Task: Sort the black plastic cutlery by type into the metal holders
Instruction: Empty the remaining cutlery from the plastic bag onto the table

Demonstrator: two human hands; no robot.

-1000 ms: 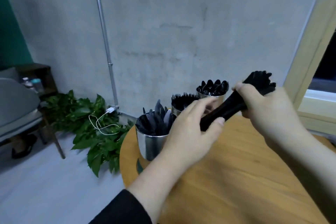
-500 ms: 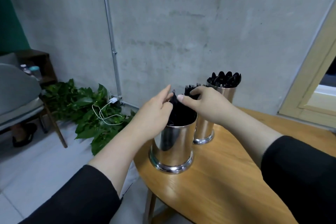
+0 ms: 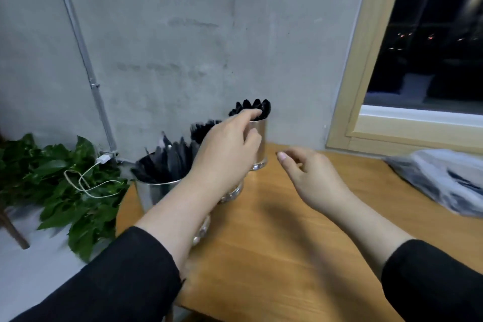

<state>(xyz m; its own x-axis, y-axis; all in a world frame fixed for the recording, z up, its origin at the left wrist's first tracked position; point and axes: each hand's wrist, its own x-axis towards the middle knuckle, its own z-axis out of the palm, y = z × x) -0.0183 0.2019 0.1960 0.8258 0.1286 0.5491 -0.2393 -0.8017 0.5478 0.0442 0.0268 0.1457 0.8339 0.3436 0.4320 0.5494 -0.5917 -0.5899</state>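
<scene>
Three metal holders stand along the left edge of the wooden table (image 3: 274, 230). The nearest holder (image 3: 154, 192) is full of black knives (image 3: 167, 159). The middle one (image 3: 232, 193) holds black forks (image 3: 202, 128) and is mostly hidden by my left hand. The far holder (image 3: 260, 144) by the wall carries black spoons (image 3: 257, 106). My left hand (image 3: 227, 154) reaches over the middle holder, its index finger touching the spoons at the far holder's rim. My right hand (image 3: 308, 175) hovers over the table with relaxed fingers, holding nothing.
A clear plastic bag (image 3: 444, 178) with dark contents lies at the table's right edge under the window frame (image 3: 366, 112). Left of the table, a leafy plant (image 3: 65, 185) and a white charger cable (image 3: 88, 178) sit by the concrete wall.
Both hands have left the near holder. My left hand has reached out to the far spoon holder, and my right hand has drawn back over the table. The view has swung right.
</scene>
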